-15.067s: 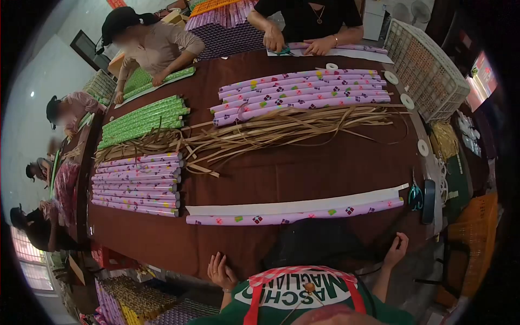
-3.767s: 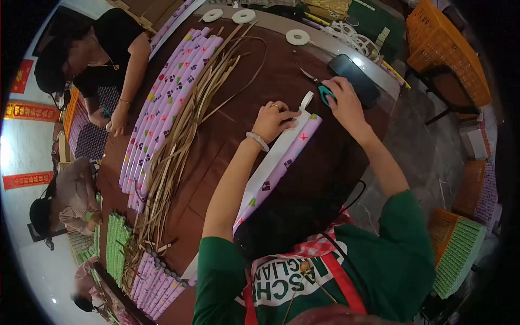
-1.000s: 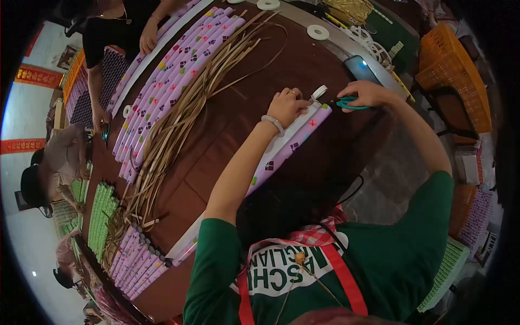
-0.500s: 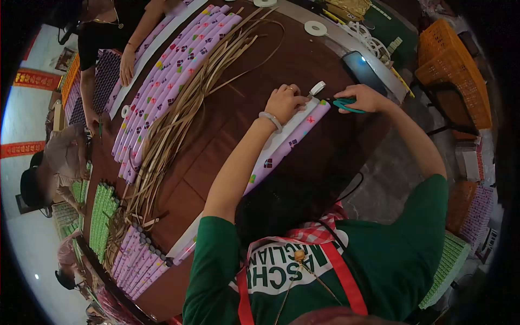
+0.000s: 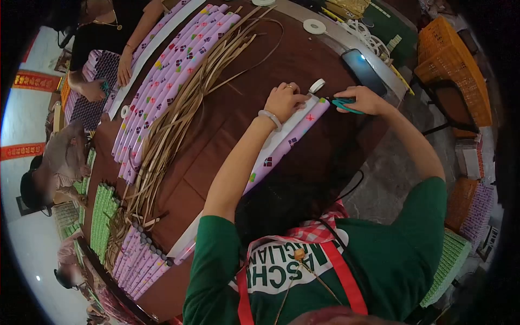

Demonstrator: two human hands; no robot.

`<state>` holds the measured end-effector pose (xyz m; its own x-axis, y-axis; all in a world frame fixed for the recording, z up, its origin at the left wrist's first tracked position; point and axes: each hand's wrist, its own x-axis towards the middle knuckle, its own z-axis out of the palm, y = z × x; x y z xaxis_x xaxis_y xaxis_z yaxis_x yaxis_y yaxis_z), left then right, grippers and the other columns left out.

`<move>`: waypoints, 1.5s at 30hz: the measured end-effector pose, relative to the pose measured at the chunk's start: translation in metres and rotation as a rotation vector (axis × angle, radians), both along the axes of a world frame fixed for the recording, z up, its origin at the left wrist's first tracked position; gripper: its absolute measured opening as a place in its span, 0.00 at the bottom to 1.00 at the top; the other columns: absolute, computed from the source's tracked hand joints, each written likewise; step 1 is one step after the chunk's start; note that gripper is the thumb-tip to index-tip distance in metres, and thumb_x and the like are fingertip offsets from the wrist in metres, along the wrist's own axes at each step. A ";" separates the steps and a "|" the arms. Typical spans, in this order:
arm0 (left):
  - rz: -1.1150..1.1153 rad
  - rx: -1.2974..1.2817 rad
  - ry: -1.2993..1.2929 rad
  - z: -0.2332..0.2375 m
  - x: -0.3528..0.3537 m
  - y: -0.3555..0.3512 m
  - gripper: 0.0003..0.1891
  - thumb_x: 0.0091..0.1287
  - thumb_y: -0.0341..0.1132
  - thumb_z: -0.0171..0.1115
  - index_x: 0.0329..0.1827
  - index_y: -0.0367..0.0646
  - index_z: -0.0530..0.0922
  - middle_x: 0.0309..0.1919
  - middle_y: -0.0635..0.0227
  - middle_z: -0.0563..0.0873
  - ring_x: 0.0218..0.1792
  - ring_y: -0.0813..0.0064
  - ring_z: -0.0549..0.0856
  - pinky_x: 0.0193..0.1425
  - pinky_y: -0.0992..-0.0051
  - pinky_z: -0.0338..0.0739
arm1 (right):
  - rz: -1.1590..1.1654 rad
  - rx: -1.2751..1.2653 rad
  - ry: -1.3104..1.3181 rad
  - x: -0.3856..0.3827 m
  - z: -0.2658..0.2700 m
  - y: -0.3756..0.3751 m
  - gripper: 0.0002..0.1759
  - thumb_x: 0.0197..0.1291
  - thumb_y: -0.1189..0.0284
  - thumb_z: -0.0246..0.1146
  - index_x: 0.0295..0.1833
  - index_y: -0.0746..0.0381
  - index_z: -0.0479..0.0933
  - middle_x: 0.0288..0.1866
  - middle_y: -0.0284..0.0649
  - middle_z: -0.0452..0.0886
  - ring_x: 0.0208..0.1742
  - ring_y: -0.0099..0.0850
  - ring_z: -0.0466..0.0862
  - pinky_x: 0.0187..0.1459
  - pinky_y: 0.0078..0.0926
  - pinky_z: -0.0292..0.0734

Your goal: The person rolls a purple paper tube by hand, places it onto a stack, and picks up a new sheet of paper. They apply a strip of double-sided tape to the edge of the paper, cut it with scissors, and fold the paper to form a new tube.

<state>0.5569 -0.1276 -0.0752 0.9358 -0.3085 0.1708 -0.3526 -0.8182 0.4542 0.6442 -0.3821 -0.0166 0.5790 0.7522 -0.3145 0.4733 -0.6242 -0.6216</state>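
A long lilac patterned paper piece [image 5: 287,147] lies diagonally in front of me, with a white strip [image 5: 275,140] along its edge. My left hand [image 5: 284,103] is closed with curled fingers at the strip's far end, pressing there. Right beside those fingertips a small white tape roll [image 5: 317,85] stands on edge. My right hand [image 5: 364,101] grips teal-handled scissors [image 5: 348,105], their tips pointing left near the paper's end. The fingertips of my left hand partly hide the strip.
Lilac patterned rolls [image 5: 168,89] and loose brown strips [image 5: 189,103] lie to the left. A phone [image 5: 363,70] and another tape roll [image 5: 314,26] rest at the far right. Orange baskets [image 5: 452,70] stand beyond. A co-worker's hand [image 5: 124,67] touches the table across from me.
My two hands stay almost in place, the scissors barely shifting. Across the table, a co-worker's other hand with scissors has drawn back from the table edge.
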 end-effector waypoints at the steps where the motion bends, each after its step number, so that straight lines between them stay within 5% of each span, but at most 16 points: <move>1: 0.002 -0.005 0.006 0.000 0.000 0.000 0.15 0.54 0.39 0.65 0.46 0.62 0.83 0.40 0.71 0.77 0.46 0.67 0.75 0.50 0.66 0.70 | 0.001 0.000 0.000 0.001 -0.001 -0.001 0.23 0.49 0.62 0.68 0.52 0.59 0.78 0.42 0.44 0.80 0.43 0.38 0.79 0.47 0.32 0.72; 19: -0.028 0.012 -0.044 -0.004 0.002 0.002 0.16 0.54 0.39 0.66 0.47 0.62 0.82 0.40 0.71 0.77 0.45 0.68 0.75 0.49 0.68 0.71 | -0.060 0.103 -0.175 -0.013 -0.020 -0.014 0.23 0.49 0.69 0.68 0.53 0.61 0.76 0.33 0.42 0.76 0.37 0.35 0.78 0.40 0.28 0.71; 25: -0.049 0.069 -0.039 -0.002 0.005 0.002 0.17 0.55 0.39 0.64 0.50 0.63 0.81 0.40 0.70 0.77 0.46 0.67 0.76 0.50 0.67 0.72 | -0.093 0.138 -0.319 -0.018 -0.030 -0.022 0.23 0.49 0.70 0.65 0.54 0.58 0.75 0.39 0.43 0.75 0.41 0.42 0.78 0.43 0.35 0.73; 33: -0.061 0.181 0.022 0.007 0.010 -0.003 0.20 0.57 0.34 0.60 0.54 0.64 0.78 0.40 0.66 0.77 0.45 0.64 0.77 0.48 0.66 0.74 | -0.123 -0.178 -0.574 -0.037 -0.022 -0.010 0.27 0.53 0.66 0.62 0.60 0.56 0.68 0.47 0.41 0.72 0.46 0.43 0.76 0.48 0.37 0.73; 39: -0.034 0.124 -0.038 0.013 0.005 -0.005 0.18 0.55 0.35 0.63 0.51 0.52 0.78 0.38 0.66 0.79 0.44 0.66 0.79 0.47 0.67 0.74 | -0.135 -0.064 -0.506 -0.037 -0.025 -0.014 0.26 0.53 0.68 0.64 0.59 0.57 0.69 0.44 0.42 0.71 0.48 0.42 0.74 0.48 0.37 0.72; 42: 0.296 -0.106 0.089 0.010 -0.007 -0.012 0.19 0.49 0.37 0.69 0.44 0.41 0.78 0.37 0.65 0.82 0.42 0.64 0.80 0.47 0.68 0.75 | -0.160 -0.038 -0.503 -0.037 -0.026 -0.016 0.25 0.52 0.69 0.64 0.57 0.58 0.70 0.43 0.42 0.70 0.48 0.43 0.74 0.48 0.37 0.72; 45: 0.383 -0.234 0.104 0.001 -0.007 -0.018 0.16 0.51 0.37 0.68 0.42 0.41 0.79 0.35 0.64 0.82 0.42 0.64 0.80 0.47 0.68 0.75 | -0.181 -0.015 -0.504 -0.039 -0.027 -0.016 0.21 0.53 0.70 0.63 0.55 0.58 0.71 0.44 0.43 0.72 0.48 0.42 0.75 0.47 0.36 0.73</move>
<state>0.5500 -0.1456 -0.0743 0.9907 0.0983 0.0939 0.0120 -0.7516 0.6595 0.6053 -0.3984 -0.0433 0.7813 0.6236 0.0260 0.5945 -0.7307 -0.3356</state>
